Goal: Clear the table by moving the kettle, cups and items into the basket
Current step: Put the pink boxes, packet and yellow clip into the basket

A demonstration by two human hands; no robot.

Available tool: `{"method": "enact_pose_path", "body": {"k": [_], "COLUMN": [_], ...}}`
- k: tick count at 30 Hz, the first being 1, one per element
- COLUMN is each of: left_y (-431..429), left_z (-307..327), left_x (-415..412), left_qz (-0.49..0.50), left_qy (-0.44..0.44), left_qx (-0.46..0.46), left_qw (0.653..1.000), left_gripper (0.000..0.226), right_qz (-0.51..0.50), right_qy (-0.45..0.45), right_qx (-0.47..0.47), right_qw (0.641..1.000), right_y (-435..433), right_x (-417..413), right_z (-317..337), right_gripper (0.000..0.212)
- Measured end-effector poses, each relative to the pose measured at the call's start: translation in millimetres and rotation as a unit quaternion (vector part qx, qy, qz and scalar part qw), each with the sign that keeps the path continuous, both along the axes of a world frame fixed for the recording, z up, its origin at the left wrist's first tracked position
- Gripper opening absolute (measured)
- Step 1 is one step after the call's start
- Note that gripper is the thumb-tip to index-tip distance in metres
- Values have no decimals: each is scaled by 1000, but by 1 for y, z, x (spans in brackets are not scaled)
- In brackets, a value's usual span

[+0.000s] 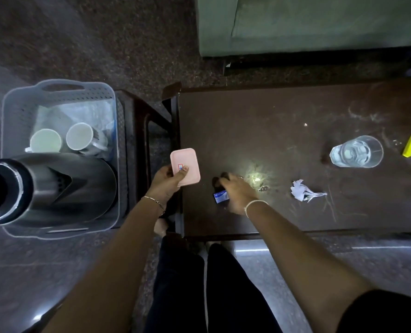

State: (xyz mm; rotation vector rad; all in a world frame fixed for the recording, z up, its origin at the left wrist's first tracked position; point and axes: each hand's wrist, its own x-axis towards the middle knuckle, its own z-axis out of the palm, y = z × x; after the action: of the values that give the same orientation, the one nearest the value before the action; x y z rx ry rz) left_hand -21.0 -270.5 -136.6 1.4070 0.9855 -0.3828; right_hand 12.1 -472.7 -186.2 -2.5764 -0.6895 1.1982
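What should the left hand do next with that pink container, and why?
Probably carry the pink container leftward and set it in the basket. The left hand already grips it above the table's left edge, and the basket, holding the kettle and two cups, has room behind them. The right hand is busy at a small blue packet.

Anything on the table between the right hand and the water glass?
Head view: torn white paper lies between the right hand and the water glass, plus small crumbs near the hand.
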Motion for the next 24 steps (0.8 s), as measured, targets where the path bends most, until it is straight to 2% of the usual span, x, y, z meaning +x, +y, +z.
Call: {"method": "enact_pose_path", "body": {"k": [3,6,8,11,13,15,17,19,22,24], "left_y": [3,3,2,1,1,3,6,11,24,36], "left_z": [-4,-3,1,12,24,39,59,81,115,138], "left_x": [-8,-11,-10,-7,-3,3,9,14,20,22], "left_qz": [26,30,36,37,42,43,55,85,142,174], "left_qy": [22,39,38,27,18,7,-6,-18,-42,-70], "left_qx": [-16,-29,-34,-37,-39,-41,-54,-79,-128,-162], "left_qw": [999,998,998,998,998,998,997,993,981,969], "left_gripper": [11,7,7,6,8,15,17,19,24,34], "right_qz": [48,37,-26,-216,-362,-477,-546,-581,-606,-601], "right_qy": [-79,-92,-70,-8,76,163,234,288,327,337], "right_qx": [0,18,30,100,186,269,331,378,424,440], "right_qw": [996,995,997,971,910,821,733,661,589,576], "right_y": [0,-1,-1,3,11,21,31,42,61,78], "right_x": [-17,-21,-18,-9,0,8,18,30,46,52], "right_z": [-14,-19,-18,-2,17,39,62,86,122,145], "right_gripper": [57,50,44,46,48,47,46,43,34,29]}}
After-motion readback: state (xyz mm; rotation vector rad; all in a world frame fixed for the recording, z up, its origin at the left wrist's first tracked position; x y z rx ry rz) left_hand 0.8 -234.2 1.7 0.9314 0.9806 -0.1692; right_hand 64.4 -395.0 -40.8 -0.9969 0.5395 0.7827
